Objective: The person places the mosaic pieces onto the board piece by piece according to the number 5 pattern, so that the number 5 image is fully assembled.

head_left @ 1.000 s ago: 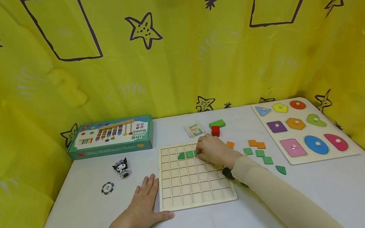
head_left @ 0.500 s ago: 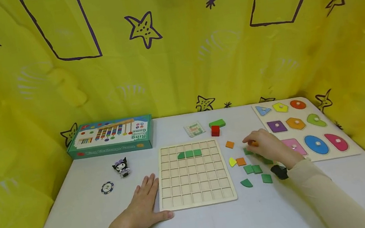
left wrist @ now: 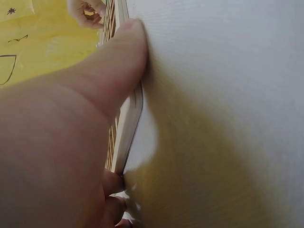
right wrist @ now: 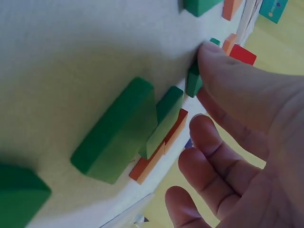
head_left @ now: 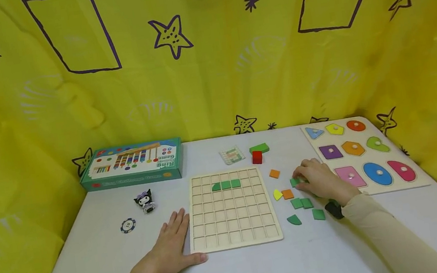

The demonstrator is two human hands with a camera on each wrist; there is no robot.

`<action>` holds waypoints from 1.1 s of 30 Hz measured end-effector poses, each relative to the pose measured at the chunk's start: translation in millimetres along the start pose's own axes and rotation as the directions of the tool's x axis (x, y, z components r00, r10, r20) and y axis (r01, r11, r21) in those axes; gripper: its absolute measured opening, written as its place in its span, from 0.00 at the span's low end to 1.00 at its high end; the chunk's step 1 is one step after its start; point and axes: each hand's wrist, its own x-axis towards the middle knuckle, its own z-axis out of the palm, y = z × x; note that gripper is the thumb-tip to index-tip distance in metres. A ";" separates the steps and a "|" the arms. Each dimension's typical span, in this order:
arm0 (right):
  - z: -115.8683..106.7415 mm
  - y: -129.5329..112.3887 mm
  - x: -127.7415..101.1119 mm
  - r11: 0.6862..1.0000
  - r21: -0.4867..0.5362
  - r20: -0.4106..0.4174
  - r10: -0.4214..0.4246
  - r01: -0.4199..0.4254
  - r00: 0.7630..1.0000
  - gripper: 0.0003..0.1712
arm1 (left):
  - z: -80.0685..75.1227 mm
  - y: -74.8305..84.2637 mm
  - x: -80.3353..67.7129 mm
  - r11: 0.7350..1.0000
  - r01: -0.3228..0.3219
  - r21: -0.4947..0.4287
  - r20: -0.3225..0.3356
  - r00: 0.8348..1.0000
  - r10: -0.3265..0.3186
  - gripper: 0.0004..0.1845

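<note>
In the head view a pale wooden grid board (head_left: 232, 221) lies mid-table, with several green tiles (head_left: 226, 185) in a row in one of its upper rows. My left hand (head_left: 168, 246) rests flat on the table, its fingers straight along the board's left edge; thumb and fingers touch the board's rim (left wrist: 126, 135) in the left wrist view. To the right of the board, my right hand (head_left: 321, 180) pinches a green square tile (head_left: 294, 182) between thumb and index finger. The right wrist view shows this tile (right wrist: 193, 80) at the thumb tip, with more green tiles (right wrist: 116, 130) beside the hand.
Loose orange (head_left: 288, 194), yellow (head_left: 278, 194) and green pieces (head_left: 319, 214) lie right of the board. Behind are a pattern card (head_left: 232, 155), a red block (head_left: 257, 157) and a green block (head_left: 259, 148). A shape puzzle (head_left: 328, 167), game box (head_left: 132, 165), figurine (head_left: 145, 202) and poker chip (head_left: 128, 225) surround.
My right hand has left the board, where the green row shows uncovered, and moved right to the loose tiles, settling on a green one. The left hand stays put.
</note>
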 end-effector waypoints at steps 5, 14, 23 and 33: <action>1.0 -3.7 4.4 1.000 0.025 -0.040 -0.005 0.006 0.999 0.12 | -1.7 -0.1 0.6 1.000 -0.009 -0.009 -0.005 1.000 0.009 0.62; 9.3 -47.7 29.6 0.963 0.268 -0.075 -0.013 0.033 0.997 0.14 | -3.7 -1.2 -1.8 1.000 0.022 -0.005 0.015 1.000 -0.022 0.63; 26.8 -91.6 67.2 0.982 0.144 -0.028 -0.119 0.122 0.992 0.13 | -2.3 0.1 -4.8 1.000 0.015 -0.026 0.009 1.000 -0.015 0.63; 29.5 -101.7 80.3 0.991 0.053 -0.016 -0.125 0.126 0.992 0.06 | -0.7 -0.1 -2.2 1.000 0.015 -0.016 0.008 1.000 -0.015 0.63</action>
